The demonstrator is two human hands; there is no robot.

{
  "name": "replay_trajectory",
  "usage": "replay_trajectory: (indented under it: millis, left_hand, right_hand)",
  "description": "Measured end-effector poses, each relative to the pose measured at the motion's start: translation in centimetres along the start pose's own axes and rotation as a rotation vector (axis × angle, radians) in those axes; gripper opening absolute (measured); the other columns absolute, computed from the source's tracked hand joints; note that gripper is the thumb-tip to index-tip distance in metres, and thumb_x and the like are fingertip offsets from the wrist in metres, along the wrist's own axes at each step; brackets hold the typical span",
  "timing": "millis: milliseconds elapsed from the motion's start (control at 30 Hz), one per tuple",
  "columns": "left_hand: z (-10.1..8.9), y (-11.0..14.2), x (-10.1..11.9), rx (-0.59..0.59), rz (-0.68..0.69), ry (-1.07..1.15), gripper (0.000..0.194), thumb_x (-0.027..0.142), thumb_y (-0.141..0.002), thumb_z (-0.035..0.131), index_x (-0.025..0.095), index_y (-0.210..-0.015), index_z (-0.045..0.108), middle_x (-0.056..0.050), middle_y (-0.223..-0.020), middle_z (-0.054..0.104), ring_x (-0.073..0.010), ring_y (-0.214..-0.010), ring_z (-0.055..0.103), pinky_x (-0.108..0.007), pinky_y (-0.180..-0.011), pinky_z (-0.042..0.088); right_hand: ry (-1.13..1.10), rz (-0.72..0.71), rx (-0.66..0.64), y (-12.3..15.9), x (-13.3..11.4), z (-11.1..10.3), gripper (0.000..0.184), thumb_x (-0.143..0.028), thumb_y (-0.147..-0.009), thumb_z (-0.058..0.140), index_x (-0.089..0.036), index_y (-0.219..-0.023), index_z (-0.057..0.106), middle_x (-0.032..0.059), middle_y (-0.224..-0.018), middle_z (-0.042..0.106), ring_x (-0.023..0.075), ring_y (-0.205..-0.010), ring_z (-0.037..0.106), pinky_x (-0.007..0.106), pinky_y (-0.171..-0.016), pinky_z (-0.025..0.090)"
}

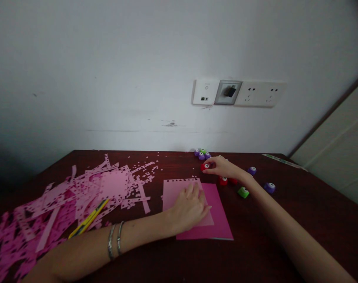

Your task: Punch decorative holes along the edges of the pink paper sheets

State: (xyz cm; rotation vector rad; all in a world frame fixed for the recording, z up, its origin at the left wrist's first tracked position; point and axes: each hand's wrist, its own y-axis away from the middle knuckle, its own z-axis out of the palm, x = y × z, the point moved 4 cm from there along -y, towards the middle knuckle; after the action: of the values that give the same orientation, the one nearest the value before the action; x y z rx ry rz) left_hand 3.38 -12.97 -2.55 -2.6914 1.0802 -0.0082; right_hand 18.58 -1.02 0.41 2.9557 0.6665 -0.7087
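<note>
Gripping a red punch near the tabletop's far edge with my right hand, I rest my open left hand on light pink paper.

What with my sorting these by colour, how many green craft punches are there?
2 visible: one green punch amid purple punches near the wall, another green punch right of the red punches. The right hand may hide more.

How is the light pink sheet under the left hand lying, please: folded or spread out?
Spread out: the light pink sheet lies flat beneath the left hand, with no fold showing and its punched far edge visible.
</note>
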Motion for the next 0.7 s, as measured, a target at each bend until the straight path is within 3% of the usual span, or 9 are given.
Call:
replay_trajectory:
  millis: [167,333,467,700]
  left_hand:
    - [-1.0,1.4,0.8,-0.102,-0.002,0.027,0.067,0.057,-0.087,0.026,0.003,-0.122,0.048,-0.026,-0.127,0.045,-0.04,-0.123,0.033,-0.054,-0.097,0.027]
    - [-1.1,2.3,0.7,-0.255,-0.027,0.161,0.077,0.063,-0.084,0.018,0.006,-0.135,0.033,-0.028,-0.137,0.031,-0.0435,-0.128,0.021,-0.058,-0.099,0.02]
    - [-0.5,2.2,0.3,-0.25,-0.049,0.211,0.08,0.067,-0.082,0.015,0.011,-0.137,0.029,-0.027,-0.141,0.023,-0.0447,-0.128,0.019,-0.06,-0.096,0.022]
    - [1.1,2.2,0.5,-0.246,-0.026,0.243,0.081,0.068,-0.082,0.014,0.012,-0.14,0.02,-0.023,-0.145,0.015,-0.0412,-0.132,0.01,-0.054,-0.099,0.025]
  right_hand:
    - [0.006,-0.005,0.043,0.7,-0.6,-1.4,0.028,-0.039,-0.072,0.062,-0.018,-0.089,0.068,0.0064,-0.088,0.066,0.0186,-0.076,0.059,0.028,-0.067,0.045]
    - [-0.163,0.124,-0.013,2.1,-1.1,-2.6,0.036,-0.044,-0.074,0.059,-0.017,-0.098,0.065,0.0042,-0.076,0.063,0.0104,-0.051,0.052,0.021,-0.043,0.041]
    - [-0.326,0.154,-0.098,3.5,-1.6,-3.0,0.041,-0.052,-0.076,0.055,-0.015,-0.091,0.063,0.0005,-0.061,0.057,0.0068,-0.042,0.045,0.019,-0.039,0.038]
    - [-0.507,0.205,-0.172,6.2,-1.4,-3.6,0.05,-0.062,-0.075,0.05,-0.013,-0.085,0.06,0.0041,-0.067,0.061,0.0072,-0.047,0.048,0.018,-0.042,0.039]
